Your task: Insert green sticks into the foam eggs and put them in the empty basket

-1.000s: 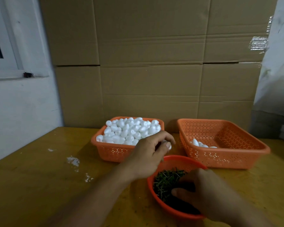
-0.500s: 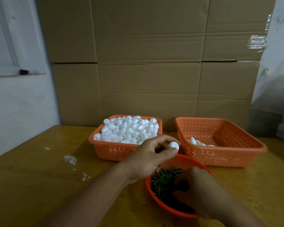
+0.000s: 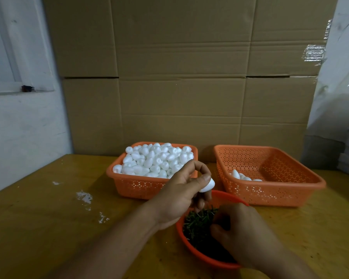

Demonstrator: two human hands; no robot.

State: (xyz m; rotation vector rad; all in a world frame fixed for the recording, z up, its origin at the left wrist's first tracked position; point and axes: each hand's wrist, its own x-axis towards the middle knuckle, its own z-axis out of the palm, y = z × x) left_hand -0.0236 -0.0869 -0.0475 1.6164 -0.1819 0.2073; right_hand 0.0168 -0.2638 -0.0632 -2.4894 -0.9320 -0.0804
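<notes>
**Asker:** Between the thumb and fingertips of the left hand (image 3: 181,190), what is being held, and how will it handle?

**Watcher:** One foam egg (image 3: 208,185), pinched by that grip just above the far rim of the round bowl (image 3: 191,248). Judging by the material, it should be very light and soft enough to dent, so a gentle pinch across its wide middle seems right, leaving one end free for a stick. Squeezed hard, it would likely crush or pop out.

**Asker:** And the right hand (image 3: 244,236)?

**Watcher:** It reaches down into the bowl with fingers curled among the green sticks (image 3: 197,224). Whether that grip has closed on a stick cannot be told; the fingertips are hidden. The sticks look thin and tangled, so one probably wants taking near its end, with enough length left to push in straight.

**Asker:** What do the containers hold?

**Watcher:** Beyond the left grip, a square basket (image 3: 137,186) is heaped with white eggs (image 3: 155,160) up past its rim. Beyond the right grip and off to its right stands the second basket (image 3: 280,194), nearly bare, with only a few eggs (image 3: 240,176) lying in its near-left corner; whether those carry sticks is too small to tell. All three sit on the yellow worktop (image 3: 48,218), which has white flecks (image 3: 85,196) to the left of the left grip.
</notes>
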